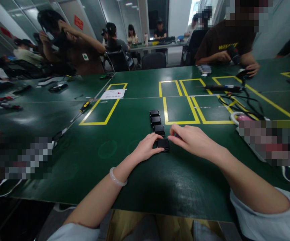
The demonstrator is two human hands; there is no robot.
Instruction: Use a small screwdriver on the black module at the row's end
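Observation:
Several small black square blocks stand in a slightly slanting row on the green table [134, 180]. The nearest black block [163, 144] sits between the thumb and fingers of my left hand [147, 147], which holds it at its left side. Just right of that block is my right hand [187, 139], its fingers curled and thumb brought toward the index finger. Whether anything small is in that pinch is hidden. Beyond my hands the other blocks continue, namely a near one [159, 129], a middle one [156, 120] and a far one [154, 112].
Yellow tape rectangles [166, 110] mark the table. A paper sheet [114, 94] and a yellow-black screwdriver [84, 106] lie to the left. Cables [255, 107] and a white tape roll [235, 117] are at the right. Across the table, a person [222, 43] handles a dark tool.

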